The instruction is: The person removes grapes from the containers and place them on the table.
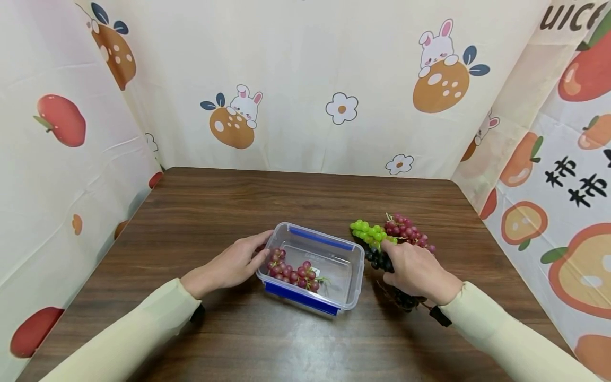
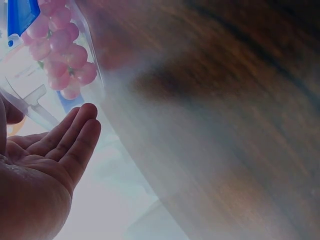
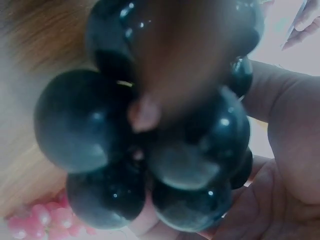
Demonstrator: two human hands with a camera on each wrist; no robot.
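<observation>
right hand (image 1: 416, 270) round black grapes (image 1: 379, 259), lower right of frame
the grip seems to hold them, though the wrist view is blurred; the left hand (image 1: 229, 262), fingers fairly straight, touches the box (image 1: 302, 298) at lower centre, red grapes (image 1: 294, 276) inside.

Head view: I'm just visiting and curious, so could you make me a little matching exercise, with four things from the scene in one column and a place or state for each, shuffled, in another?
Things
1. left hand
2. right hand
3. green grapes
4. plastic food container

Places and states
A. clear-walled, with a bunch of red grapes inside
B. gripping black grapes
C. touching one end of the container
D. lying on the table, beside another red bunch

Right pairs
1-C
2-B
3-D
4-A
</observation>
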